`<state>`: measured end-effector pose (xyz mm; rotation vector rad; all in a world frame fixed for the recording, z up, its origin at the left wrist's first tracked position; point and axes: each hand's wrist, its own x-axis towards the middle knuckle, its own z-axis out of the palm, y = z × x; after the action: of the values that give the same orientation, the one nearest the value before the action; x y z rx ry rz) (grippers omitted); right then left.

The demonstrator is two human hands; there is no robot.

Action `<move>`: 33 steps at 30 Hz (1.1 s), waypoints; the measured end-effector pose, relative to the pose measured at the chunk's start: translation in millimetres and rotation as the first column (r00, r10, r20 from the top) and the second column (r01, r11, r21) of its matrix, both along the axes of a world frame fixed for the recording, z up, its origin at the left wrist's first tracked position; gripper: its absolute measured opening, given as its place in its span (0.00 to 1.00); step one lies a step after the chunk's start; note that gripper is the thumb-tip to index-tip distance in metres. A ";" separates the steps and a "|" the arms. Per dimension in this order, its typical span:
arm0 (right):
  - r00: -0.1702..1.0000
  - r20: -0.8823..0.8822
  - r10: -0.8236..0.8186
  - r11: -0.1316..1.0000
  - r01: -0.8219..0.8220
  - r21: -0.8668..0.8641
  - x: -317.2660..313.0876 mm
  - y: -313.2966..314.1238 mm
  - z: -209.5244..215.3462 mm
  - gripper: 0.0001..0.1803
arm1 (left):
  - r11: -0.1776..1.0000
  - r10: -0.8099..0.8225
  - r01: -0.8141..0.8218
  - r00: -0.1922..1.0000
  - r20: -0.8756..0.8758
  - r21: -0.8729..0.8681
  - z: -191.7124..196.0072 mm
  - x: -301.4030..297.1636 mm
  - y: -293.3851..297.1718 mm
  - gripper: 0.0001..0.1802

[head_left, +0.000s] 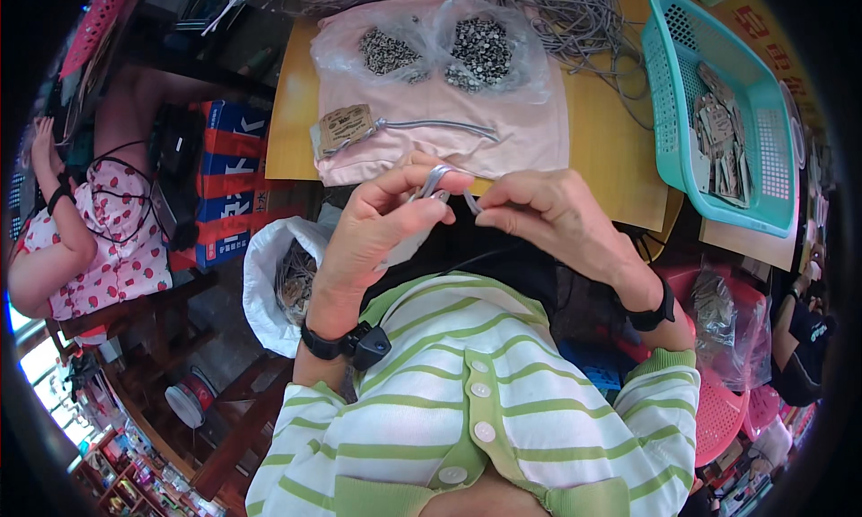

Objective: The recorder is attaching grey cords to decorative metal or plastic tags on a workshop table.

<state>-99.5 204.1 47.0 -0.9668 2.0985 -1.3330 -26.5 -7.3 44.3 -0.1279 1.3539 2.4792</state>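
Observation:
Above my lap, at the near edge of the table, my left hand (pixel 382 216) pinches a grey cord (pixel 435 179) bent into a loop over the fingers. Beneath that hand a pale flat piece (pixel 404 249) shows in part; its kind is hidden. Close on the right, my right hand (pixel 561 216) is closed on another stretch of the same cord between thumb and fingertips. Just beyond them, on a pink cloth (pixel 530 144), lie brown cardboard tags (pixel 346 126) with a grey cord (pixel 440 125) stretching to the right.
Clear plastic bags hold small metal pieces (pixel 480 54) and more metal pieces (pixel 388 52) on the cloth. Bundled grey cords (pixel 575 18) lie at the back. A turquoise basket (pixel 669 149) with tags stands right; a white sack (pixel 260 274) is lower left. Another person's arm (pixel 67 256) is far left.

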 end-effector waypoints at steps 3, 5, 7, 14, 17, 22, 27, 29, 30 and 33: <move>0.958 0.280 0.061 0.997 -0.070 0.022 4.2 0.7 10.4 0.10 | 0.863 -0.026 -0.076 0.980 -0.195 -0.500 -9.7 -0.7 3.8 0.16; 0.831 0.550 0.081 0.997 -0.057 -0.060 4.8 -0.3 15.9 0.12 | 0.787 -0.095 -0.117 0.947 -0.307 -0.606 -10.9 -4.9 8.5 0.15; 0.848 0.529 0.019 0.999 0.005 -0.043 2.0 -2.8 16.9 0.13 | 0.679 -0.165 -0.184 0.905 -0.392 -0.711 -14.2 -4.3 15.7 0.13; 0.986 0.151 -0.072 0.997 0.072 0.002 -9.2 -5.1 14.6 0.10 | 0.780 -0.141 -0.092 0.938 -0.317 -0.619 -19.3 -8.8 16.7 0.09; 0.991 0.133 -0.028 0.998 0.034 -0.044 -9.6 -2.0 8.8 0.09 | 0.827 -0.151 -0.030 0.950 -0.274 -0.561 -22.3 -9.1 12.9 0.09; 0.986 -0.163 0.046 0.999 -0.048 -0.008 -19.8 -1.5 -0.3 0.11 | 0.865 -0.191 0.054 0.954 -0.229 -0.498 -33.6 -11.1 20.6 0.09; 0.928 -0.220 0.301 0.919 -0.220 0.327 -54.4 -24.2 5.2 0.13 | 0.893 -0.049 0.065 0.998 0.048 -0.445 -38.0 -12.5 20.1 0.15; 0.931 -0.205 0.304 0.918 -0.228 0.324 -53.7 -39.1 15.5 0.13 | 0.890 0.044 -0.019 0.998 0.045 -0.455 -38.3 -7.0 8.3 0.19; 0.932 -0.238 0.273 0.944 -0.212 0.254 -50.6 -46.5 9.1 0.12 | 0.887 0.113 -0.069 0.991 0.070 -0.456 -38.6 -3.2 1.2 0.20; 0.938 -0.290 0.190 0.975 -0.145 0.171 -41.8 -54.7 -9.9 0.12 | 0.892 0.153 -0.107 0.986 0.070 -0.439 -40.1 -1.6 -8.4 0.20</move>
<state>-141.2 149.4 37.1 -1.3248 2.2397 -0.9783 -28.1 -15.7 4.2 -0.4535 1.8859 2.1895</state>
